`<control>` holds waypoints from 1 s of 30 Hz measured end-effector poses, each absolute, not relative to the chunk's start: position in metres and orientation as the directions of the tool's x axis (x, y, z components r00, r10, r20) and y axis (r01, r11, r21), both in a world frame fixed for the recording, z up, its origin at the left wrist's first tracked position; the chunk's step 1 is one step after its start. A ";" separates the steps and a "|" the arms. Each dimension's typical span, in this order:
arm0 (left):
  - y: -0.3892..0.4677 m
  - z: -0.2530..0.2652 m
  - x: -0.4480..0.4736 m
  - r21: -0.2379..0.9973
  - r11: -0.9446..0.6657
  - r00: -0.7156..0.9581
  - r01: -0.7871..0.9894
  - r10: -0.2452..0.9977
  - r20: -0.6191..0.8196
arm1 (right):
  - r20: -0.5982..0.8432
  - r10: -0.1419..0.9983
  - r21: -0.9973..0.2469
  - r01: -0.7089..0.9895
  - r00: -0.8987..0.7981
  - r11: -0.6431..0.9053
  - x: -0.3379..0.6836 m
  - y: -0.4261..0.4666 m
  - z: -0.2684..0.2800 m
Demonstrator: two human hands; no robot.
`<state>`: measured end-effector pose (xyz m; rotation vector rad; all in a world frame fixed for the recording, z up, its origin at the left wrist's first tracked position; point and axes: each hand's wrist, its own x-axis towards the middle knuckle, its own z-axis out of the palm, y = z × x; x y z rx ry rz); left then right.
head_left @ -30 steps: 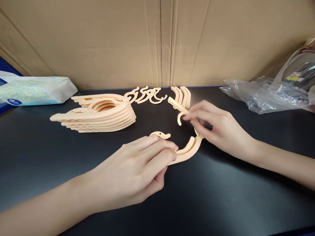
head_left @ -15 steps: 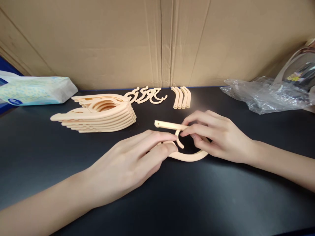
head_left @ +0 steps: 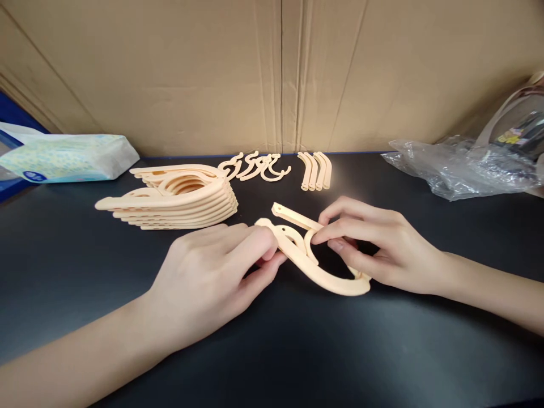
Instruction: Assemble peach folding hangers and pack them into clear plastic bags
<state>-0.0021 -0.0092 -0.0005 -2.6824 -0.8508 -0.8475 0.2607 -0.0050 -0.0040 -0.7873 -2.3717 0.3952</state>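
A cream plastic folding clothes hanger [head_left: 325, 279] is held in front of me, its two arms folded to the left and a curved hook between them. My left hand [head_left: 221, 277] pinches the near arm close to its left end, thumb and forefinger pressed on it. On the far arm and the hook lie the fingers of my right hand [head_left: 374, 241], curled round them, which hide part of the hanger's right side. A stack of similar folded hangers [head_left: 182, 198] sits beyond my left hand.
Several loose hooks [head_left: 255, 167] and several short curved arms [head_left: 314, 171] lie at the black table's [head_left: 323, 351] back edge. A tissue pack [head_left: 80, 157] is at the left, clear plastic bags [head_left: 459, 167] at the right. Cardboard [head_left: 204, 73] stands behind.
My left fingers have drawn back left from the hook and now grip the near arm, whose left end shows tilted up. The hanger has turned slightly; my right hand stays on it.
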 end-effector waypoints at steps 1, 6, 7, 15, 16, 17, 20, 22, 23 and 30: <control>-0.009 -0.001 -0.002 0.059 -0.814 0.649 0.578 0.502 0.571 | 0.433 0.631 -0.487 0.422 -0.643 0.765 0.260 -0.006 -0.004; -0.008 0.003 0.000 0.473 -0.723 0.578 0.504 0.689 0.437 | 0.391 0.630 -0.556 0.373 -0.671 0.742 0.255 -0.011 -0.001; -0.008 0.003 0.001 0.512 -0.699 0.558 0.499 0.711 0.428 | 0.391 0.619 -0.542 0.374 -0.681 0.753 0.254 -0.012 0.000; -0.007 0.006 0.001 0.477 -0.635 0.451 0.608 0.770 0.452 | 0.375 0.498 -0.313 0.399 -0.782 0.862 0.256 -0.012 -0.003; -0.006 0.006 0.001 0.451 -0.638 0.453 0.624 0.766 0.456 | 0.365 0.490 -0.287 0.405 -0.792 0.868 0.256 -0.011 -0.005; -0.005 0.006 0.001 0.426 -0.640 0.459 0.640 0.763 0.456 | 0.357 0.481 -0.258 0.410 -0.801 0.875 0.256 -0.010 -0.005; -0.003 0.005 0.000 0.374 -0.641 0.473 0.670 0.757 0.450 | 0.346 0.453 -0.165 0.421 -0.822 0.892 0.257 -0.008 -0.006; -0.003 0.003 0.000 0.348 -0.643 0.484 0.682 0.754 0.445 | 0.358 0.442 -0.110 0.432 -0.823 0.895 0.258 -0.006 -0.006; -0.003 0.002 0.000 0.329 -0.647 0.490 0.688 0.749 0.446 | 0.371 0.436 -0.078 0.441 -0.820 0.894 0.258 -0.005 -0.005; -0.009 0.002 -0.003 0.139 -0.617 0.518 0.775 0.745 0.420 | 0.487 0.453 0.021 0.529 -0.747 0.849 0.259 -0.002 -0.008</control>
